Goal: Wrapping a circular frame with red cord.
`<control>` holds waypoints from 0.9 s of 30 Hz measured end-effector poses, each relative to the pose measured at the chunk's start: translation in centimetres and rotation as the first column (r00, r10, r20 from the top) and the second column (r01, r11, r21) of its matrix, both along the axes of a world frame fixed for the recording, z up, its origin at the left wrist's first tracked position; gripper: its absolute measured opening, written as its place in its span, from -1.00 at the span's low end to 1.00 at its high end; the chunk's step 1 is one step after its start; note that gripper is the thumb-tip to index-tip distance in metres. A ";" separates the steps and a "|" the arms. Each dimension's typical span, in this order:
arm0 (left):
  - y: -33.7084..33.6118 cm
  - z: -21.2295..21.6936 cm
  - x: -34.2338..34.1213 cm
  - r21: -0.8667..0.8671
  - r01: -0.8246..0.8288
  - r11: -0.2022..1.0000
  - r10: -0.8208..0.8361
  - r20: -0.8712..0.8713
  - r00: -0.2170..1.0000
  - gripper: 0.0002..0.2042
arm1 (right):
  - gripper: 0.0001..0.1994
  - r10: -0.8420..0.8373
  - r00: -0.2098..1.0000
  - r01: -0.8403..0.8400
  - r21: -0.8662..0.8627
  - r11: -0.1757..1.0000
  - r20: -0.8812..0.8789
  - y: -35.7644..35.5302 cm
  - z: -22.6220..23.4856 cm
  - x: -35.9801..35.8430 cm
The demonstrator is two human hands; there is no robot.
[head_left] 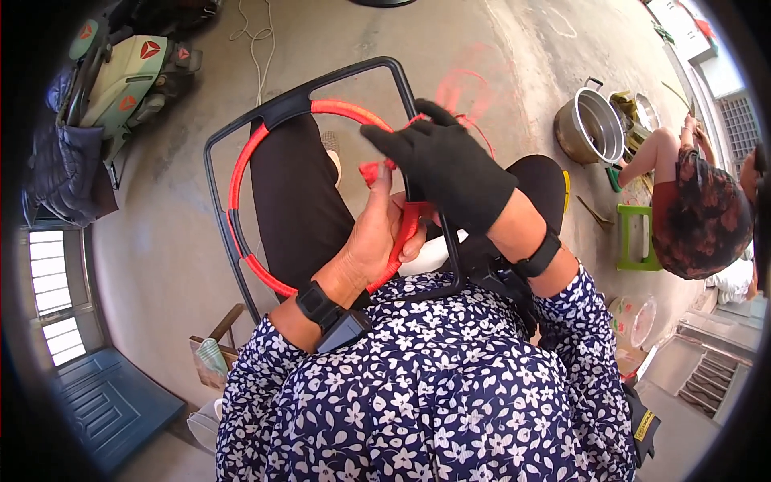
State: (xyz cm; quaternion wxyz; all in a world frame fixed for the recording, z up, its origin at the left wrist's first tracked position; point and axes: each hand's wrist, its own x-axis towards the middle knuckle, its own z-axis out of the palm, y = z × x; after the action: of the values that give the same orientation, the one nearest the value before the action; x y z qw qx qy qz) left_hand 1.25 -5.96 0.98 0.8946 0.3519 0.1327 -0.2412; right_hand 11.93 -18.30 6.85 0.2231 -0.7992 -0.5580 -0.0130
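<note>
A black rectangular frame (399,84) with a ring wrapped in red cord (238,173) lies across my lap, tilted. My bare left hand (373,229) is closed round the red-wrapped right side of the ring, its thumb raised against a small red bundle of cord (371,172). Over the frame's right bar is my right hand (454,165) in a black glove, fingers bent about the red cord. A loose, motion-blurred loop of red cord (482,90) swings beyond this hand. The glove hides part of the ring and bar.
At the right, a person (703,213) sits by a green stool (634,237) and a large metal pot (572,132). A pale green scooter (128,80) stands at the upper left. White cord (255,48) trails over the concrete floor. A wooden stool (221,329) stands at lower left.
</note>
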 end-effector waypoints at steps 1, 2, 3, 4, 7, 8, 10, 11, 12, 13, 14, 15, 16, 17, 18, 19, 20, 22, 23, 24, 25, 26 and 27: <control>0.0 -0.1 0.0 -0.029 -0.038 0.999 0.037 -0.020 0.999 -0.19 | -0.34 0.059 0.998 -0.060 -0.034 0.998 -0.030 0.4 -0.1 0.1; -0.1 0.4 0.2 -0.019 -0.043 0.999 0.041 -0.063 0.997 -0.19 | -0.34 0.059 0.998 -0.060 -0.037 0.997 -0.033 0.2 0.3 0.1; 0.0 0.2 0.4 -0.023 -0.042 0.999 0.040 -0.066 0.997 -0.19 | -0.37 0.005 1.000 -0.006 0.101 0.995 0.013 -0.3 1.0 0.1; 0.5 -0.2 0.2 -0.018 -0.019 1.000 0.018 -0.052 0.999 -0.19 | -0.39 -0.032 0.998 0.019 0.248 0.969 0.046 -0.5 1.2 -0.2; 0.8 -1.0 0.0 -0.071 0.025 0.997 -0.026 -0.015 1.000 -0.20 | -0.53 -0.168 0.820 0.495 0.531 0.688 -0.547 -3.8 0.9 -1.7; 0.8 -1.1 0.0 -0.114 0.038 0.993 -0.038 0.005 0.999 -0.22 | -0.53 -0.169 0.820 0.494 0.528 0.691 -0.547 -5.2 1.3 -1.3; 0.5 -0.8 -0.1 -0.138 0.021 0.990 -0.025 -0.025 0.999 -0.25 | -0.63 -0.279 0.194 0.520 -0.143 0.842 -0.941 -7.3 2.1 -0.2; 0.4 -0.7 -0.1 -0.159 0.004 0.987 -0.013 -0.055 0.998 -0.27 | -0.63 -0.279 0.196 0.524 -0.140 0.840 -0.940 -7.0 1.2 0.0; 0.3 -0.3 -0.2 -0.158 0.007 0.987 -0.016 -0.051 0.999 -0.27 | -0.62 -0.206 0.192 0.427 -0.107 0.898 -0.960 -6.2 -1.0 0.2; 0.1 0.4 -0.1 -0.144 0.004 0.990 -0.018 -0.097 0.995 -0.26 | -0.61 -0.137 0.177 0.332 -0.072 0.941 -0.975 -5.6 -3.2 0.4; -0.1 0.7 0.0 -0.125 -0.007 0.992 -0.011 -0.143 0.990 -0.25 | -0.58 0.059 0.557 0.173 0.185 0.967 -0.829 -5.0 -5.6 0.8; -0.1 0.7 -0.1 -0.124 -0.008 0.992 -0.010 -0.141 0.990 -0.25 | -0.56 0.265 0.812 -0.076 0.356 0.931 -0.520 -4.5 -7.6 1.0; -0.1 0.4 -0.1 -0.108 0.004 0.994 -0.018 -0.133 0.991 -0.25 | -0.49 0.281 0.737 -0.065 0.350 0.935 -0.615 -3.9 -7.9 0.7; 0.0 0.4 -0.1 -0.092 0.015 0.996 -0.027 -0.126 0.992 -0.26 | -0.47 0.365 0.881 -0.271 0.311 0.911 -0.302 -3.7 -7.6 1.3; -0.1 0.5 -0.1 -0.091 0.015 0.996 -0.026 -0.125 0.992 -0.26 | -0.50 0.392 0.865 -0.285 0.336 0.898 -0.314 -3.4 -7.8 1.6; -0.2 1.0 -0.2 -0.090 -0.005 0.996 -0.009 -0.148 0.989 -0.28 | -0.54 0.420 0.847 -0.298 0.363 0.883 -0.327 -3.1 -7.8 1.6; -0.2 1.2 -0.1 -0.089 -0.023 0.996 0.008 -0.172 0.985 -0.30 | -0.54 0.421 0.846 -0.298 0.365 0.882 -0.328 -3.1 -7.6 1.6; 0.3 0.3 -0.2 -0.145 -0.019 0.989 0.003 -0.109 0.994 -0.37 | -0.63 0.174 0.677 -0.001 0.236 0.972 -0.715 -3.5 -7.0 1.3; 0.4 0.1 -0.3 -0.205 -0.008 0.979 0.000 -0.041 0.999 -0.43 | -0.70 0.267 0.935 -0.224 0.195 0.955 -0.234 -4.4 -6.9 2.4; 0.2 0.3 -0.3 -0.214 -0.071 0.974 0.051 -0.101 0.994 -0.50 | -0.70 0.050 0.716 0.079 0.153 0.985 -0.697 -6.1 -6.5 2.3; 0.4 0.0 -0.4 -0.213 -0.079 0.974 0.057 -0.105 0.993 -0.50 | -0.70 -0.120 0.260 0.314 -0.034 0.949 -0.958 -7.0 -5.1 1.8; 0.6 -0.4 -0.4 -0.166 -0.014 0.986 0.001 -0.076 0.997 -0.52 | -0.71 -0.179 0.223 0.444 -0.064 0.894 -0.958 -8.3 -4.8 1.5; 0.6 -0.5 -0.5 -0.117 0.050 0.992 -0.056 -0.049 0.997 -0.53 | -0.72 -0.233 0.179 0.565 -0.094 0.820 -0.956 -9.8 -4.6 1.3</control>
State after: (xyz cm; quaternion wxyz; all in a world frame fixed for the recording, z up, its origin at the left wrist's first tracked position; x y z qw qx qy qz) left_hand 0.78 -5.35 0.45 0.9029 0.2967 0.1326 -0.2814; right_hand 13.26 -28.05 2.23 0.6044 -0.7263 -0.0776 0.3181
